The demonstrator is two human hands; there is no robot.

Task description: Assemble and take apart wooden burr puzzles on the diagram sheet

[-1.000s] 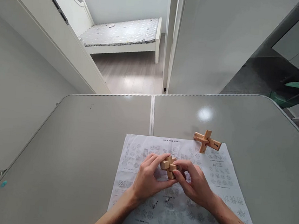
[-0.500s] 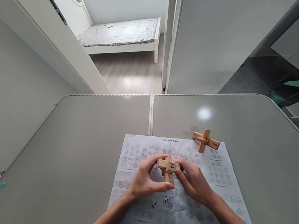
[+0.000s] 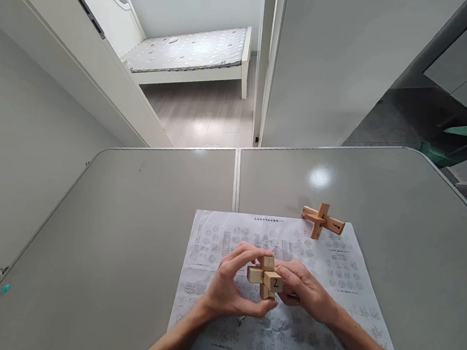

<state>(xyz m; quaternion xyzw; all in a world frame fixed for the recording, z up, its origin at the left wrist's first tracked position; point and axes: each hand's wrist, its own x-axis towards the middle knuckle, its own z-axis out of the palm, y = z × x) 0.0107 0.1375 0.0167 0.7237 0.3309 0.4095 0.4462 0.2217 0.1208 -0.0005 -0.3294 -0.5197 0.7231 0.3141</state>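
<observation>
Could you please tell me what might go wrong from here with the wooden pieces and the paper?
The pale wooden block cross marked "2" is pinched between the thumb and fingers of the left hand, so it could slip or twist as the right hand works against its side.

The white printed paper sheet might shift or crease beneath the forearms, perhaps nudging the orange-brown wooden cross at its far edge.

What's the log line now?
left hand: holding wooden burr puzzle | right hand: at its right side | diagram sheet: beneath | wooden cross puzzle: at sheet's far edge
</observation>
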